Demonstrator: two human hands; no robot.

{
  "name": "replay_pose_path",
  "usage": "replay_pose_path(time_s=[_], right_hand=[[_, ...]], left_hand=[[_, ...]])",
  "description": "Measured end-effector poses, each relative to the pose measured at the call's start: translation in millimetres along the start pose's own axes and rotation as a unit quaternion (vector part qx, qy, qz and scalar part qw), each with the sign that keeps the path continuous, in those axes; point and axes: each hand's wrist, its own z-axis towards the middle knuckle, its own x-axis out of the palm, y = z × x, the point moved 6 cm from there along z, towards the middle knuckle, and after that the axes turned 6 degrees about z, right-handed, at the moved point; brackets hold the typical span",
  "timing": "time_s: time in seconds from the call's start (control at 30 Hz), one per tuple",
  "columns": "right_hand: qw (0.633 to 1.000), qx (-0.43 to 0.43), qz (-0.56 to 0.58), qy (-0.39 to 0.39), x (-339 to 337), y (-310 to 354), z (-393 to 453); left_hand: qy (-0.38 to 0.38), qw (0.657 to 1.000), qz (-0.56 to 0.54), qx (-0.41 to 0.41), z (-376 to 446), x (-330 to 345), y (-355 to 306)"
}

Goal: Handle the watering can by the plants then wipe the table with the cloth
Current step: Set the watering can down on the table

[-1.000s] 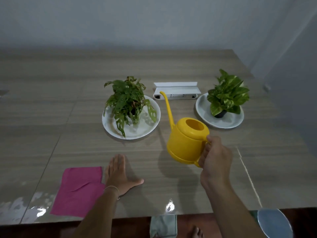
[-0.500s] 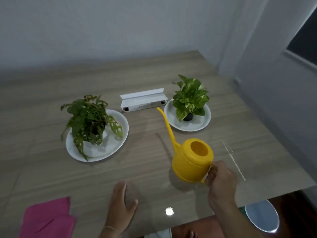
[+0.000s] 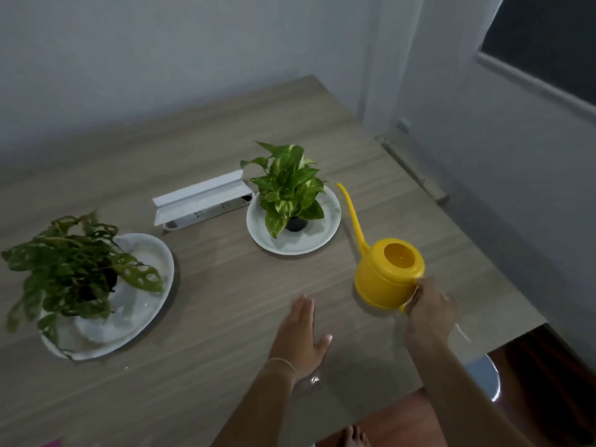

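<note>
A yellow watering can (image 3: 383, 275) with a long thin spout stands on the wooden table (image 3: 225, 301), right of the pothos plant (image 3: 288, 188) on its white plate (image 3: 325, 233). My right hand (image 3: 430, 312) grips the can's handle. My left hand (image 3: 303, 333) rests flat on the table, fingers straight, left of the can. A second leafy plant (image 3: 77, 269) sits on a white plate (image 3: 148, 304) at the left. Only a corner of the pink cloth (image 3: 53, 442) shows at the bottom edge.
A white power strip box (image 3: 203, 200) lies between the two plants at the back. The table's right edge runs close to the can, with a wall and window beyond. A round stool seat (image 3: 485, 375) shows below the table corner.
The can has moved right, from beside the left plant to the right of the pothos, and now sits on the table. The view swung right, so the pink cloth is almost out of frame.
</note>
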Motion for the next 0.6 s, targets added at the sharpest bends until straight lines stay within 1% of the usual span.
replay_pose_path(time_s=[0.07,0.17,0.23,0.33,0.43,0.53,0.6], right_hand=[[1.0,-0.02,-0.018,-0.01,3.7,2.1,21.0],[0.999,-0.019,-0.023,-0.033,12.8,3.6,48.0],[0.998,-0.018,0.004,-0.055,19.2,2.5,63.4],[0.998,-0.027,0.025,-0.06,29.7,-1.9,81.0],[0.997,-0.016,0.038,-0.06,35.5,-13.6,99.5],[0.997,-0.018,0.063,-0.05,42.7,-26.0,108.2],[0.997,-0.029,0.059,-0.043,45.1,-32.5,108.3]], left_hand=[[0.022,1.0,0.016,0.002,23.4,7.5,-16.1],[0.067,0.996,0.062,-0.009,47.3,22.1,-25.7],[0.086,0.992,0.09,-0.015,51.7,32.3,-26.3],[0.093,0.991,0.094,-0.022,49.5,43.0,-23.1],[0.098,0.99,0.094,-0.032,52.0,48.4,-19.7],[0.112,0.988,0.1,-0.036,54.2,50.2,-19.6],[0.114,0.988,0.097,-0.037,54.0,50.0,-20.3]])
